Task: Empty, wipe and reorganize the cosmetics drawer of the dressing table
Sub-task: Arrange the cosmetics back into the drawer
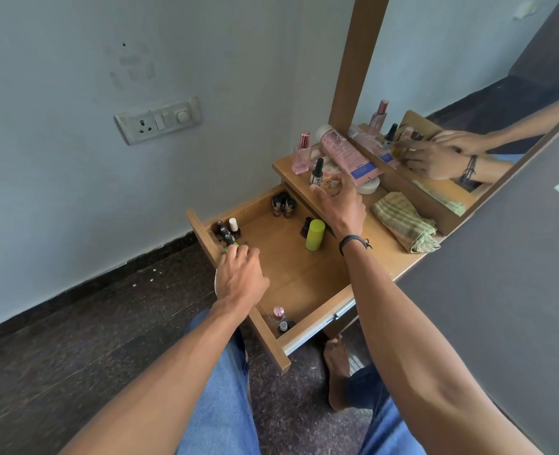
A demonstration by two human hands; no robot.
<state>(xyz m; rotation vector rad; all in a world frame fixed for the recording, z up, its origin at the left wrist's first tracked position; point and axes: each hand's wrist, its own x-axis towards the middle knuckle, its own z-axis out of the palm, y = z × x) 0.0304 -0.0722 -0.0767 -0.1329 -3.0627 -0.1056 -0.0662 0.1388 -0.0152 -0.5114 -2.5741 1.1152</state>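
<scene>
Wooden and pulled open, the cosmetics drawer of the dressing table holds a lime-green canister, a cluster of nail-polish bottles in a far corner and a pink-capped bottle in the corner nearest the person. The left hand curls its fingertips round a small green item beside black-capped bottles along the drawer front. The right hand, fingers spread and holding nothing, hovers over the worktop near a black-capped polish bottle, a pink tube, a pink perfume bottle and a folded green-striped cloth.

drawer middle floor bare, bottles crowd corners, green tube stands right
</scene>
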